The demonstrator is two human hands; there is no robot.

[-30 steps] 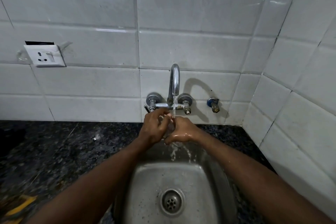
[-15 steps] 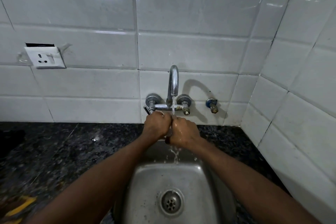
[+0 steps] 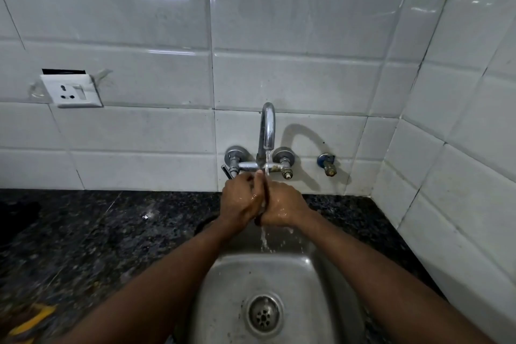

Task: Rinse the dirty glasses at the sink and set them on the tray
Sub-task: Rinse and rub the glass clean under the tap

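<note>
- The sink (image 3: 223, 288) sits low in the middle, a steel basin set into the counter, with its round drain (image 3: 264, 313) near the bottom edge of the view.
- Above the basin's far rim the left hand (image 3: 240, 201) and the right hand (image 3: 282, 204) are pressed side against side, backs up and wet, with the fingers bent down and away from me.
- Any glass would be hidden behind those knuckles. Only a dark slit shows between the hands, so I cannot tell whether either grip is clenched on something or just closed against the other hand.
- Water (image 3: 266, 160) runs from the tap (image 3: 268, 126) onto the seam where the hands meet, then falls in a broken stream into the basin.
- The curved chrome tap comes off the wall, with a knob on each side of it – one to the left (image 3: 234, 158) and one to the right (image 3: 283, 156).
- A small blue-collared valve (image 3: 326, 165) sticks out of the wall just right of the tap.
- The dark speckled counter (image 3: 97, 232) spreads left of the sink and in a narrower strip to the right.
- White tiles (image 3: 139, 22) cover the back wall and the right-hand wall.
- A white socket (image 3: 71, 91) is fixed to the tiles at far left.
- Something yellow (image 3: 30, 321), too blurred to name, lies at the counter's lower left corner.
</note>
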